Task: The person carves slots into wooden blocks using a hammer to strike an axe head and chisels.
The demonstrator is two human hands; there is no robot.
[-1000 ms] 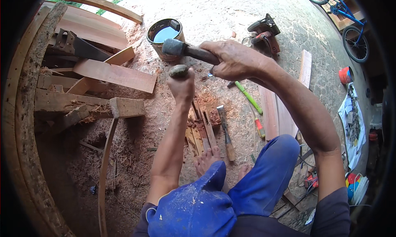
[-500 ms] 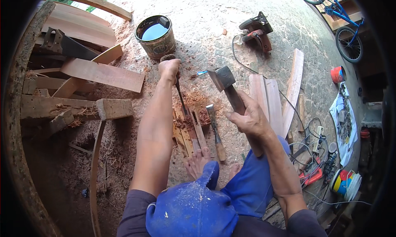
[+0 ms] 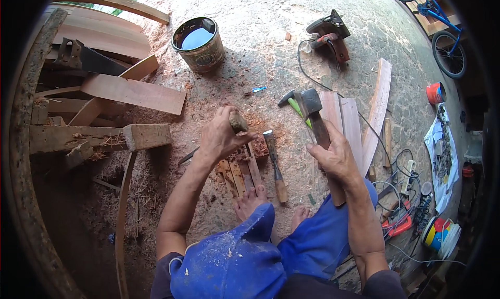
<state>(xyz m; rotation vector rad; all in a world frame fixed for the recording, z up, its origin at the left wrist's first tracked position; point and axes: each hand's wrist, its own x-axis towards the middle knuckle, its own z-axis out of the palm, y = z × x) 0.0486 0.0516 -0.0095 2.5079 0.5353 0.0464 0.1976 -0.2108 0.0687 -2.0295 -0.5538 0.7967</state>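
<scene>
My left hand (image 3: 221, 135) is closed around a chisel, whose worn handle end (image 3: 238, 122) points up beside my thumb. Its dark blade (image 3: 188, 156) slants out on the left, off the wood. Below lie narrow strips of wood (image 3: 253, 169) with a slot cut in one and reddish chips about them. My bare left foot (image 3: 251, 201) rests on their near ends. In my right hand (image 3: 336, 156) is a hammer with a blocky metal head (image 3: 311, 101), raised above my right knee. A second chisel (image 3: 275, 169) with a wooden handle lies between my hands.
A bucket of liquid (image 3: 198, 44) stands ahead, a circular saw (image 3: 330, 36) with its cord to the right. Planks (image 3: 350, 127) and a green-handled hammer (image 3: 296, 107) lie near my right hand. A handsaw (image 3: 88, 58) and stacked boards (image 3: 135, 93) are at left.
My left hand has come back toward me and turned, swinging the chisel blade away from the slotted wood to the left. The hammer in my right hand has shifted slightly right and toward me.
</scene>
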